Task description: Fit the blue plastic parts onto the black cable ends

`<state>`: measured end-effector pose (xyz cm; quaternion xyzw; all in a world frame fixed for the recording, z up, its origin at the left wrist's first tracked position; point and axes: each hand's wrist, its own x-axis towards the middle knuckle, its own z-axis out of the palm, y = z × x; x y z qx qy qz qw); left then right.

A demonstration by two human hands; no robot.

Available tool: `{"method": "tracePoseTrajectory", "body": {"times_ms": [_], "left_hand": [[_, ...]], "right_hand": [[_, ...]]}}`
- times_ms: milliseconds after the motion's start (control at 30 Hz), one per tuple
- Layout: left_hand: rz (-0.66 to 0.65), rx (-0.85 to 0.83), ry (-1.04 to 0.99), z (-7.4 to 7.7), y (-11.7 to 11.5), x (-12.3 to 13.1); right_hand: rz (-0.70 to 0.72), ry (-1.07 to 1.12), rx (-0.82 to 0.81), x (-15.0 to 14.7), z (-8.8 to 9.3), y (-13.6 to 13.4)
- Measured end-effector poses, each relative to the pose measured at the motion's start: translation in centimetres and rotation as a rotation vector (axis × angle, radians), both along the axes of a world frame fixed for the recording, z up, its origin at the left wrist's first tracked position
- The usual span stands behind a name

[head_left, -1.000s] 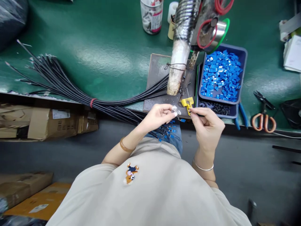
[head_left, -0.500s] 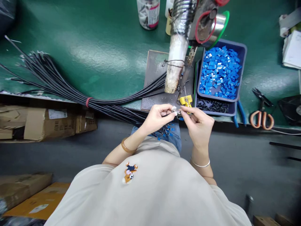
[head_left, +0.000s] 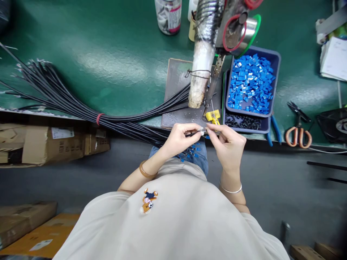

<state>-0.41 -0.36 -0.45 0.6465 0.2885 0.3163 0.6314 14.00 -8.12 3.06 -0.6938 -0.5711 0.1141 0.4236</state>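
Note:
My left hand [head_left: 182, 138] is closed on a black cable [head_left: 192, 134], close to its end, where something whitish shows at the fingertips. Facing it, my right hand [head_left: 228, 141] pinches at the same end; whatever lies between its thumb and finger is too small to make out. The fingertips of both hands nearly meet at the bench edge. A bundle of black cables [head_left: 130, 117], tied with a red band [head_left: 99, 119], runs from the left toward my hands. Several cables end in blue connectors [head_left: 193, 148] over my lap. Just beyond my fingers sits a yellow piece [head_left: 213, 116].
A white nozzle [head_left: 200, 79] hangs over a dark board [head_left: 173, 86], beside a solder spool [head_left: 251, 32]. On the right are a tray of blue connectors [head_left: 277, 72], a lower bin [head_left: 267, 126] with small black parts, blue-handled pliers [head_left: 275, 130] and orange-handled scissors [head_left: 298, 136].
Both hands stay fingertip to fingertip, with small finger shifts. More of the black cable shows in my left hand. The whole view has shifted slightly.

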Motion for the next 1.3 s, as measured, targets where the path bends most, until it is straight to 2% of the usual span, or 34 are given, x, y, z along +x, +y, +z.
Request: {"method": "tracePoseTrajectory", "body": {"times_ms": [100,200,300,400,567,733,867,1067,1300], "left_hand": [[0.002,-0.012,0.06,-0.1,-0.1,-0.2],[-0.037,-0.133,0.054,0.1,0.1,-0.4],[-0.069,-0.263,-0.011,0.4,0.3,-0.5],[-0.096,-0.288,-0.041,0.6,0.5,-0.5],[-0.131,-0.327,-0.055,0.6,0.7,-0.8],[-0.183,-0.36,-0.168,0.4,1.1,-0.9],[-0.103,-0.376,-0.176,0.4,1.1,-0.5],[-0.06,-0.434,-0.116,1.0,1.1,-0.1],[-0.097,-0.478,-0.106,1.7,1.5,-0.2]], "right_hand": [[0.083,-0.085,-0.003,0.2,0.1,-0.1],[0.126,-0.066,-0.032,0.3,0.2,-0.1],[0.062,0.066,-0.054,0.7,0.3,0.1],[-0.001,0.228,-0.081,1.3,0.2,0.3],[0.156,0.335,-0.23,1.5,-0.1,0.7],[0.099,0.227,-0.118,0.9,-0.1,0.7],[-0.002,0.174,-0.011,1.0,0.0,0.6],[0.123,0.135,-0.022,1.0,-0.2,0.7],[0.151,0.087,-0.011,1.0,-0.8,0.7]]}}
